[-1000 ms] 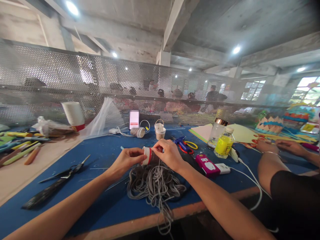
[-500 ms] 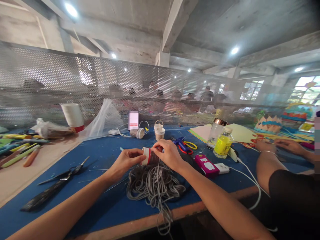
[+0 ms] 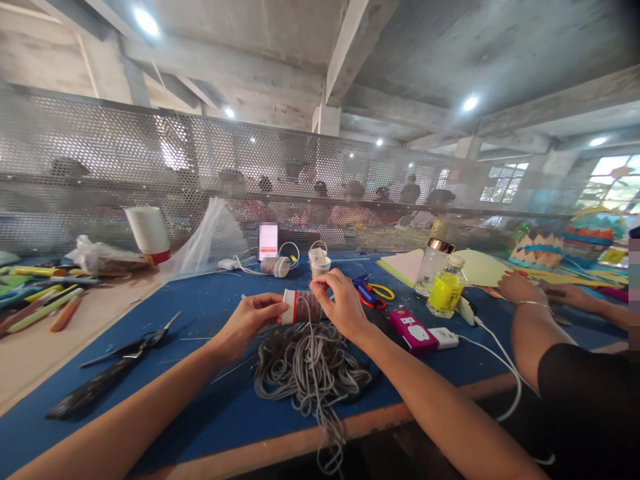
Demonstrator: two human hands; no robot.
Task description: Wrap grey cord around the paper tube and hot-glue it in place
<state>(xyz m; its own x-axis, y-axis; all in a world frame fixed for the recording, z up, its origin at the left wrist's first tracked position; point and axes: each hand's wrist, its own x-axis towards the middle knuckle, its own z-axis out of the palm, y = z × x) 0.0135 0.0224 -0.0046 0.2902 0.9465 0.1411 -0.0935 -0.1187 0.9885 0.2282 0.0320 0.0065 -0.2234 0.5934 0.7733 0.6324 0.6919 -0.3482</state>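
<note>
A white paper cup (image 3: pixel 289 307) with a red band lies on its side in the air, its body wrapped in grey-brown cord (image 3: pixel 307 305). My left hand (image 3: pixel 255 320) pinches the cup's white rim end between thumb and fingers. At the other end, my right hand (image 3: pixel 340 303) has its fingertips curled together beside the wrapped part; what they hold, if anything, is hidden. A strand runs from the cup down to a loose heap of grey cord (image 3: pixel 313 367) on the blue table mat, with some loops hanging over the front edge.
Behind the hands stand a small wrapped cup with a handle (image 3: pixel 319 260), another wrapped cup lying down (image 3: pixel 275 267) and a phone (image 3: pixel 268 241). Black scissors (image 3: pixel 125 363) lie left; blue scissors (image 3: pixel 367 292), a magenta box (image 3: pixel 413 331) and bottles (image 3: pixel 447 287) right. A co-worker's arm (image 3: pixel 533 333) works at far right.
My right hand has lifted slightly and shifted to the right, uncovering more of the wrapped cup. The hanging strand has moved a little left. My left hand keeps its hold on the rim.
</note>
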